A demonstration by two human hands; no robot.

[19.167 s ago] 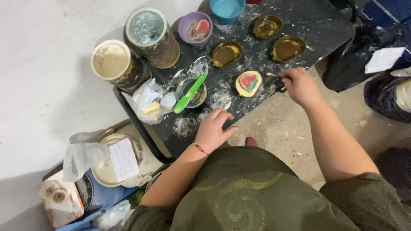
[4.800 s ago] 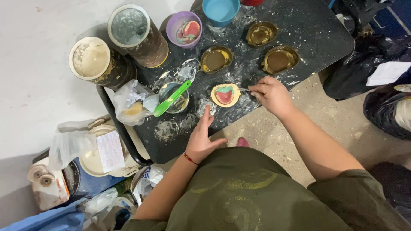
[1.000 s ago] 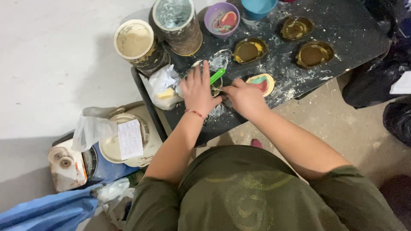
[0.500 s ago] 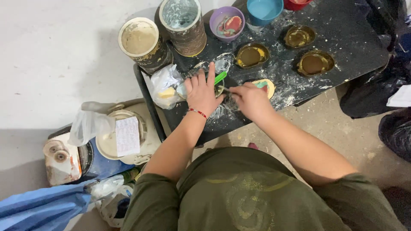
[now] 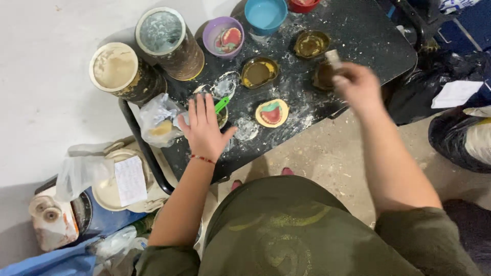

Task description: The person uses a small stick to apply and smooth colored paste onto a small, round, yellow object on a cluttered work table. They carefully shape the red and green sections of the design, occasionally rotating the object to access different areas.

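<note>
Head view — right hand (image 5: 358,87) gripping pale brush (image 5: 333,57), handle pointing up-left, left hand (image 5: 204,128) open, flat on table (image 5: 368,36).

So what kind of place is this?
Likely a craft or painting workshop: a splattered black table holds big paint cans, a blue cup and small dishes, with a painted piece among them.

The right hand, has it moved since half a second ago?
Yes. The right hand was over the small round painted dish; now it has gone right and farther up the black table, over a brown dish, holding a small tool.
</note>
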